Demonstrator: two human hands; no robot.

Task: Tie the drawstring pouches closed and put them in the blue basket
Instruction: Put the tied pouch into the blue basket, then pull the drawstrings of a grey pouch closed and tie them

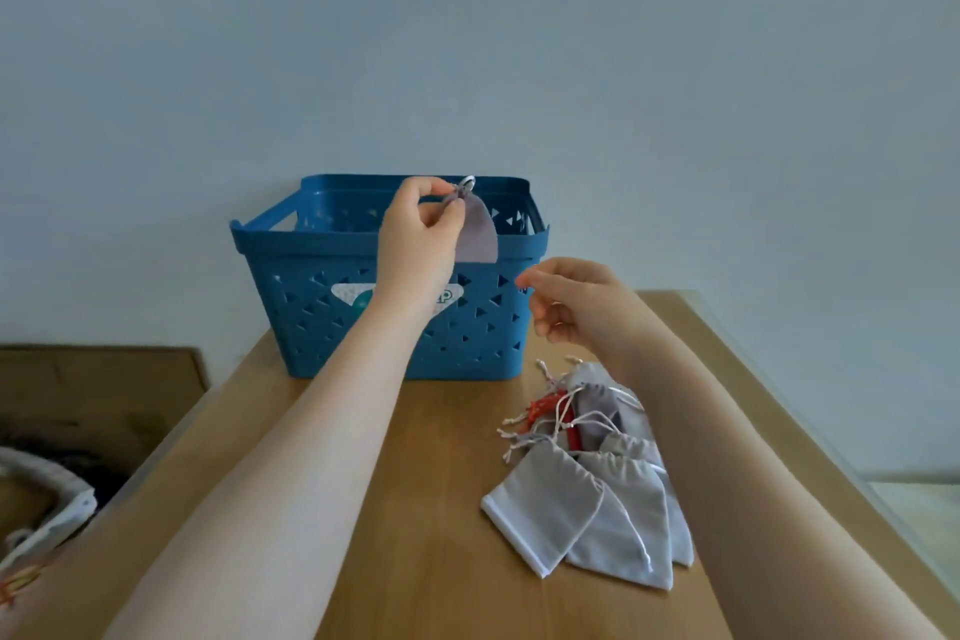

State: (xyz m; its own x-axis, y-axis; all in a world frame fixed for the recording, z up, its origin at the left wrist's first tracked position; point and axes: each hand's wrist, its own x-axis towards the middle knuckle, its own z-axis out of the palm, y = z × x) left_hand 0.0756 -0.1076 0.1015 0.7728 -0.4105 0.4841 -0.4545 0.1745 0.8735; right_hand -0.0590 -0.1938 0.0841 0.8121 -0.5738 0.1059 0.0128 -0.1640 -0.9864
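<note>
My left hand (pixel 415 244) pinches the gathered neck of a small grey drawstring pouch (pixel 477 234), which hangs over the near rim of the blue basket (pixel 311 270). The pouch's cord forms a small loop above my fingers. My right hand (pixel 571 299) hovers to the right of the basket's front corner, fingers loosely curled and holding nothing. A pile of several grey pouches (pixel 587 499) with pale cords lies on the wooden table at the right, under my right forearm. A red pouch (pixel 545 405) shows partly among them.
The basket stands at the far end of the wooden table (pixel 415 509), against a pale blue wall. A white label is on the basket's front. To the left, below table level, are a dark wooden surface (pixel 98 395) and a white woven container (pixel 47 499).
</note>
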